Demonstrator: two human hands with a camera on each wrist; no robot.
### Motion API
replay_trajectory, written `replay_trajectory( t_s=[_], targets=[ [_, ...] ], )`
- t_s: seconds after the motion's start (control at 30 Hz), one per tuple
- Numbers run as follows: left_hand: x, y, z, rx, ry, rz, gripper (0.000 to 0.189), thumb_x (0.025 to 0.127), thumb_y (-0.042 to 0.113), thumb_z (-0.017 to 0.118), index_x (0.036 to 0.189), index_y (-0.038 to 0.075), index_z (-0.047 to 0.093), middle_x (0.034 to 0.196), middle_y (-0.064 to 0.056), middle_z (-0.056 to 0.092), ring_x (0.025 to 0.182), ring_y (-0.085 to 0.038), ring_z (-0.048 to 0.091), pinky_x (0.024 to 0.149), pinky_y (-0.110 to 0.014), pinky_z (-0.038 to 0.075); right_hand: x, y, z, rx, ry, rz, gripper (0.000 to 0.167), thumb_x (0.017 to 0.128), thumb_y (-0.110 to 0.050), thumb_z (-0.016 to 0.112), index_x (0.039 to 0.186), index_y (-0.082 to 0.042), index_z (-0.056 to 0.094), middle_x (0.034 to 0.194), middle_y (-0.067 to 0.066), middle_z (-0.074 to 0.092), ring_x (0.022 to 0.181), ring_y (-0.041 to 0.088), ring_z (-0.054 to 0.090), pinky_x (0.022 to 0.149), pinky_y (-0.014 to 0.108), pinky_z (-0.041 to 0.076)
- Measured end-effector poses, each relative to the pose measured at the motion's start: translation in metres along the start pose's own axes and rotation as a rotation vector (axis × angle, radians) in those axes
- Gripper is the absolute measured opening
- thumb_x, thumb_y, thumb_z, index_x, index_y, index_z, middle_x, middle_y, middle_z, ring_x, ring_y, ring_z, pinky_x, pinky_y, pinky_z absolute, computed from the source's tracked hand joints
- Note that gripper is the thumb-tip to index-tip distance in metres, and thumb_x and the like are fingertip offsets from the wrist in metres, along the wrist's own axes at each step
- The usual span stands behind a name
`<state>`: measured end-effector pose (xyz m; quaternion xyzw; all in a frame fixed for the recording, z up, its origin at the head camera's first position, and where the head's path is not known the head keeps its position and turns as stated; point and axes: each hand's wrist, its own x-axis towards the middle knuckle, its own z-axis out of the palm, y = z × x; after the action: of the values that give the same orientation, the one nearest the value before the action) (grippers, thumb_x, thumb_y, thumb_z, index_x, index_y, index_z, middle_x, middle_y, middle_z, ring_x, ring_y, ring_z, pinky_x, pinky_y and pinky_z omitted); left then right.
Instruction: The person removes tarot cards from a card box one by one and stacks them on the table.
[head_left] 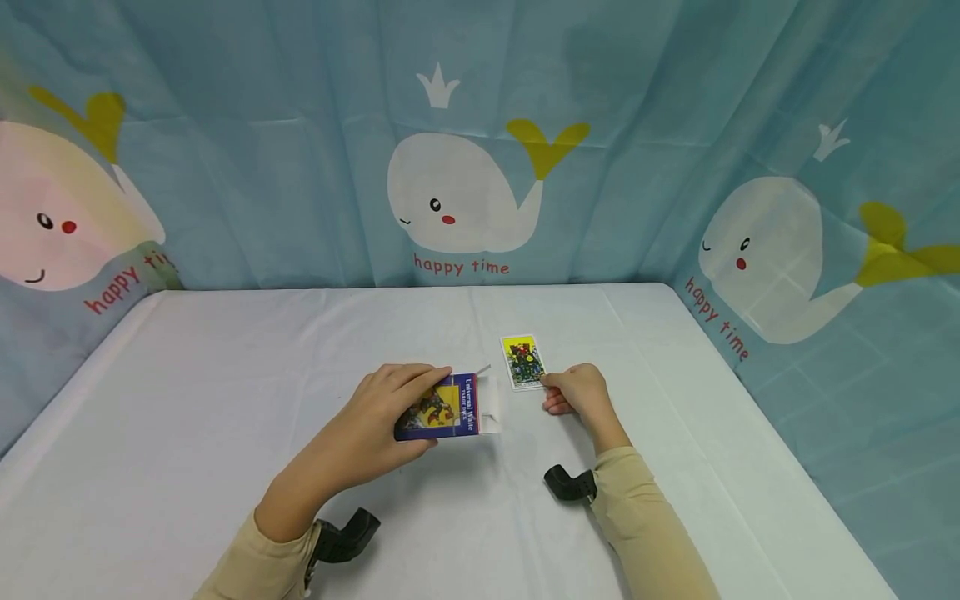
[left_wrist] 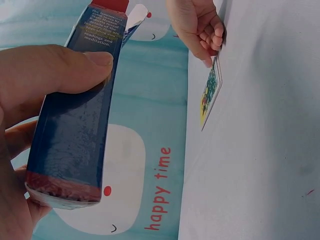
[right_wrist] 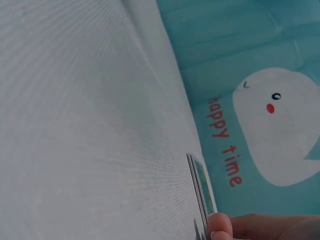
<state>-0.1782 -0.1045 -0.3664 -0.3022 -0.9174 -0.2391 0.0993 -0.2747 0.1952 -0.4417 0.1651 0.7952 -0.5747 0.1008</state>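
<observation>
My left hand (head_left: 390,417) grips a dark blue tarot card box (head_left: 442,407), fingers over the far side and thumb along the near side. The box lies sideways above the table, its right end open with a clear flap sticking out. In the left wrist view the thumb presses the printed blue side of the box (left_wrist: 75,125). To the right, my right hand (head_left: 581,392) pinches the near right corner of a tarot card (head_left: 523,362) with a yellow and green picture. Layered edges show at the card (right_wrist: 201,187) in the right wrist view, close over the table.
A white cloth covers the table (head_left: 225,375). Behind it and along the sides hangs a blue curtain (head_left: 300,167) with whales and "happy time" lettering. Black camera mounts (head_left: 348,536) sit at both wrists, below the sleeves' cuffs.
</observation>
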Motion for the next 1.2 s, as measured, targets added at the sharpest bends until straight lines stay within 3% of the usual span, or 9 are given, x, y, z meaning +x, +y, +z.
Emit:
replay_trajectory(
  t_s=[0.13,0.37,0.63,0.9,1.2],
  targets=[
    [0.0,0.0,0.0,-0.002,-0.001,-0.005,0.079,0.076,0.022,0.086,0.146,0.015,0.05,0.14,-0.007,0.056,0.126,-0.027,0.051,0.104,-0.053,0.042,-0.003,-0.001,-0.001,0.047,0.031,-0.027,0.022,0.092,-0.014,0.066,0.082,0.004,0.058,0.05,0.001,0.061,0.042,0.007,0.061,0.046,0.021,0.053],
    [-0.002,0.0,0.0,-0.001,-0.001,-0.008,0.079,0.075,0.021,0.086,0.145,0.014,0.051,0.139,-0.008,0.057,0.126,-0.028,0.051,0.104,-0.054,0.042,-0.018,-0.021,-0.004,0.062,0.08,-0.138,0.031,0.092,-0.015,0.069,0.099,0.015,0.063,0.06,0.002,0.064,0.047,0.007,0.063,0.054,0.023,0.057],
    [-0.002,-0.001,0.0,0.001,0.001,-0.009,0.079,0.075,0.022,0.086,0.145,0.015,0.051,0.139,-0.008,0.057,0.125,-0.028,0.051,0.104,-0.054,0.041,-0.041,-0.045,-0.003,0.034,0.047,-0.197,0.03,0.091,-0.017,0.071,0.1,0.012,0.065,0.066,0.005,0.066,0.053,0.009,0.066,0.063,0.03,0.06],
    [-0.002,-0.001,-0.001,0.002,-0.001,-0.01,0.079,0.076,0.023,0.086,0.146,0.016,0.05,0.139,-0.007,0.057,0.126,-0.028,0.051,0.104,-0.054,0.042,-0.06,-0.058,-0.001,0.024,0.008,-0.224,0.026,0.089,-0.019,0.074,0.093,0.006,0.067,0.067,0.005,0.066,0.053,0.011,0.066,0.06,0.028,0.059],
    [0.0,-0.001,-0.001,-0.007,-0.006,-0.009,0.079,0.076,0.025,0.086,0.146,0.017,0.05,0.14,-0.007,0.056,0.126,-0.027,0.05,0.105,-0.054,0.041,-0.081,-0.069,0.0,0.014,-0.078,-0.228,0.03,0.087,-0.02,0.076,0.096,0.008,0.069,0.074,0.011,0.071,0.059,0.016,0.069,0.064,0.03,0.06]
  ],
)
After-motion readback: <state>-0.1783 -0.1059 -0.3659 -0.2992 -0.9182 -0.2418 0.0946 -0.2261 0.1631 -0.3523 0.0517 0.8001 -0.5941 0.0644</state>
